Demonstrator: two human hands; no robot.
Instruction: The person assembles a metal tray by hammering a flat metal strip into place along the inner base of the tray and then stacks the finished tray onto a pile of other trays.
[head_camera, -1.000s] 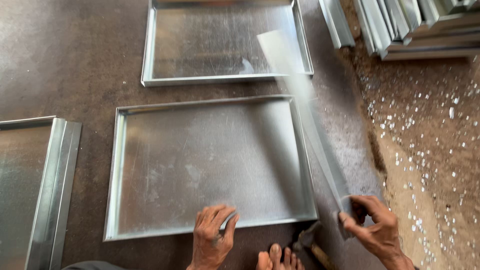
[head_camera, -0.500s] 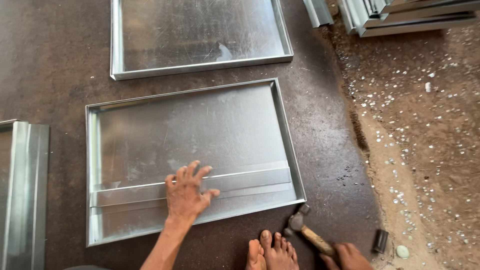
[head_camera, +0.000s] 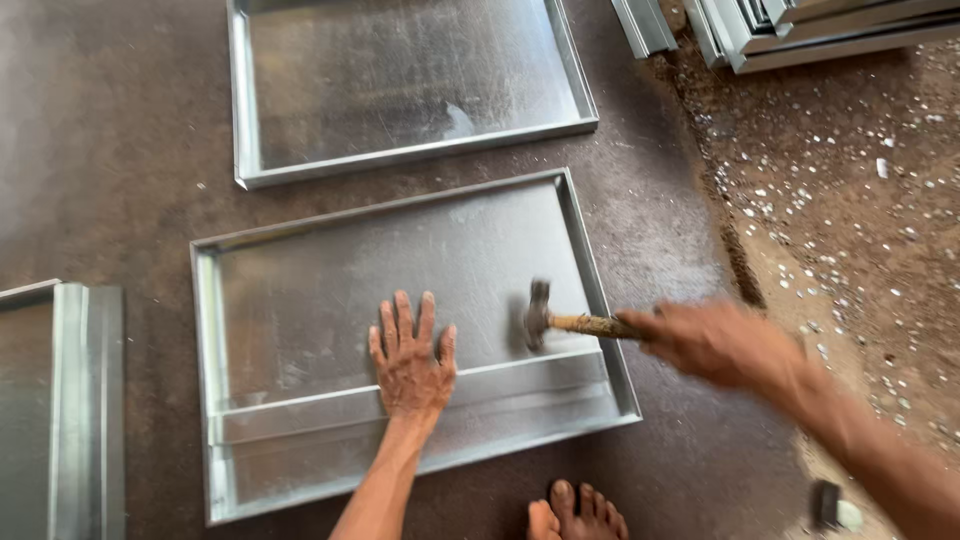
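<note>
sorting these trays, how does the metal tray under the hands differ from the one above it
The near tray has a folded metal strip lying across its lower part; the far tray holds nothing that shows. The near tray has the left hand pressed flat on it and a hammer, held by the right hand, over it; the far tray is untouched. The near tray shows whole; the far tray is cut off at the top. Both are shallow, rectangular, grey sheet metal.

Dull silver-grey, scuffed sheet-metal tray (head_camera: 300, 300); same grey on folded strip (head_camera: 520, 385). Dark iron hammer head, rusty brown-orange handle (head_camera: 560, 322). Dark brown floor (head_camera: 100, 150), white specks over reddish-brown dirt (head_camera: 850, 200).
</note>
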